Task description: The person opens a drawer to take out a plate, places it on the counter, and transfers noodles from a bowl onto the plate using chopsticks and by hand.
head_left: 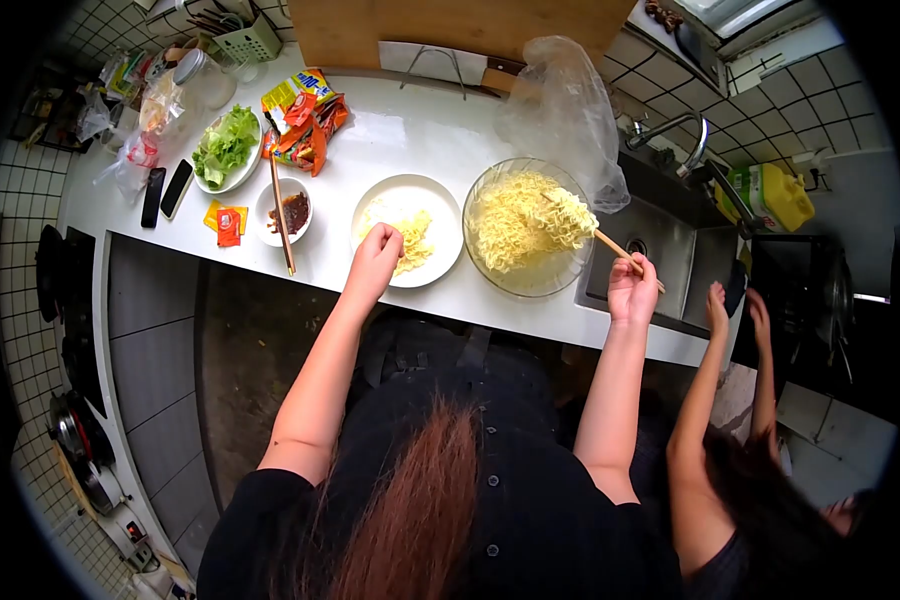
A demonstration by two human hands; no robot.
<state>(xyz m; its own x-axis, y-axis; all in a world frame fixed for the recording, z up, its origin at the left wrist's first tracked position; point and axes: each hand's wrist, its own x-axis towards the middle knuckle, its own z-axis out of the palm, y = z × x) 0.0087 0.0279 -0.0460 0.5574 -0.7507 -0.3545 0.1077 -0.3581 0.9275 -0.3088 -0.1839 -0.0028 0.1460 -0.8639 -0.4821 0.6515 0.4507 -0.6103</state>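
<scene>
My right hand (632, 288) grips a pair of wooden chopsticks (615, 246) at the counter's right. Their tips hold a clump of yellow instant noodles (568, 218) at the right side of a clear glass bowl (545, 285). More noodles (510, 215) fill that bowl. My left hand (375, 256) is closed over the lower left of a white plate (440, 196), fingertips curled; whatever they may hold is hidden. Some pale yellow noodles (413, 245) lie on this plate, beside the hand.
Left of the plate stand a small bowl of dark sauce (295, 213) with chopsticks across it, lettuce (227, 148), seasoning packets (228, 226) and torn noodle wrappers (305, 120). A plastic bag (560, 110) lies behind the glass bowl. At the sink (660, 245), a co-worker's hands (718, 308) touch something dark.
</scene>
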